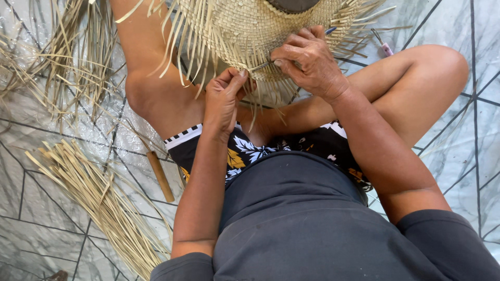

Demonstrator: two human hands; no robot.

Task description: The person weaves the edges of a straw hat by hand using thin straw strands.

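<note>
Hat, half-woven straw, sits on the knees, crown cut off by the frame top. I see the left hand pinching loose strands at its brim. Right hand closed on a thin tool, tip buried in the weave. Straw bundle lies well left of the hat.

Single head-worn view, looking steeply down, close over the lap, tiled floor around
</note>
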